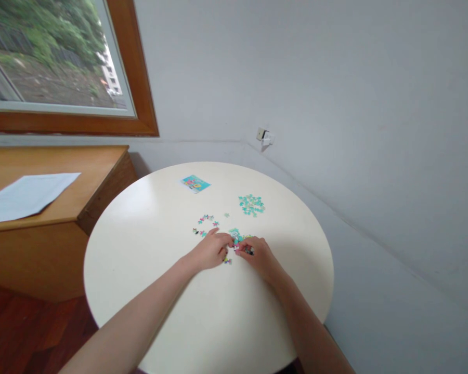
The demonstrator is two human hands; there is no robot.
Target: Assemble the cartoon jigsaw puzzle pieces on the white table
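Both hands work close together over the round white table point(159, 311), at a partly joined jigsaw puzzle point(236, 235) in teal, pink and yellow. My left hand point(214, 248) rests at its left side, fingers curled and pressed to the joined pieces. From the right, my right hand point(258, 254) pinches a pink puzzle piece point(237, 250) at the near edge of the joined part. Just below my left fingers lies a yellowish puzzle piece point(228, 261). Loose pink and dark pieces point(205, 221) form a rough arc beyond my left hand. My fingers hide part of the puzzle.
A heap of teal pieces point(251, 205) lies farther back on the right, with a single pale piece point(226, 215) left of it. Toward the far edge is a colourful picture card point(195, 183). A wooden cabinet point(101, 192) with white paper point(33, 195) stands left; walls close in behind and right.
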